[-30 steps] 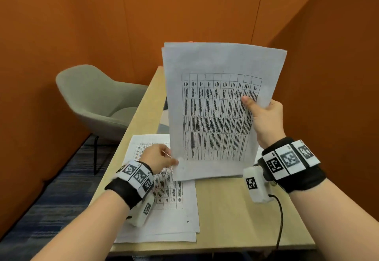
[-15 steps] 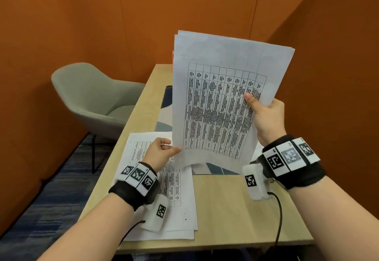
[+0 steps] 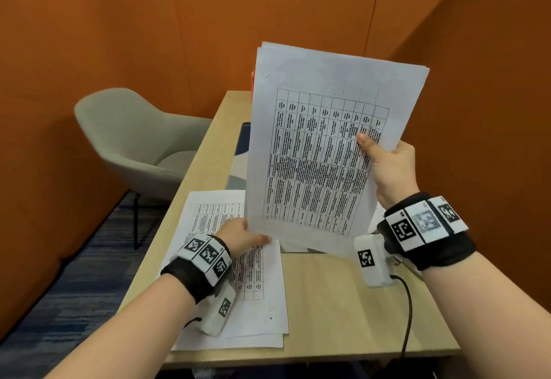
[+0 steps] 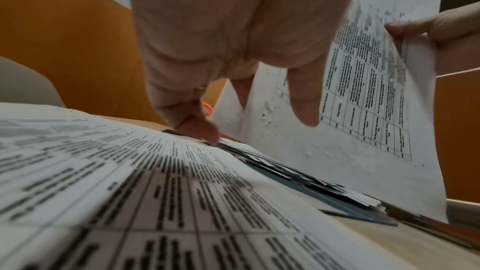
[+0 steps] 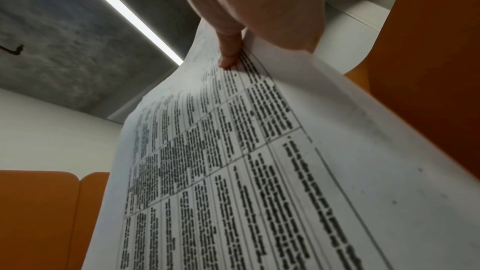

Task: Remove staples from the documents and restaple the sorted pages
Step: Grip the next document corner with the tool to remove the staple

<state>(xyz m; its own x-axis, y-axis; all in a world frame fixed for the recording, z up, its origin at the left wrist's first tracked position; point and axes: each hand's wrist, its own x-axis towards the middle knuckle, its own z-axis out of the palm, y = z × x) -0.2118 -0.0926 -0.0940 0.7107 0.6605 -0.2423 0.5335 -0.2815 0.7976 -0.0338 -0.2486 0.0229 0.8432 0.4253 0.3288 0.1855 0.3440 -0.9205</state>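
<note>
My right hand (image 3: 384, 155) holds a few printed table pages (image 3: 316, 152) upright above the desk, its thumb (image 5: 228, 52) pressed on the front sheet near the right edge. My left hand (image 3: 253, 237) pinches the lower left corner of these pages, thumb (image 4: 303, 100) on the front sheet and a finger tucked behind it. Small holes mark that corner in the left wrist view. A second pile of printed pages (image 3: 253, 289) lies flat on the desk under my left wrist. No stapler or staple remover can be made out.
The light wooden desk (image 3: 328, 319) stands in an orange-walled corner. A grey chair (image 3: 134, 140) is at its left. A blue-grey mat (image 3: 238, 152) lies behind the held pages, and an orange object (image 3: 252, 86) peeks out past their top left edge. A black cable (image 3: 408, 304) hangs from my right wrist.
The held pages have risen off the desk and tilted a little to the right. My left hand followed their lower left corner and now pinches it.
</note>
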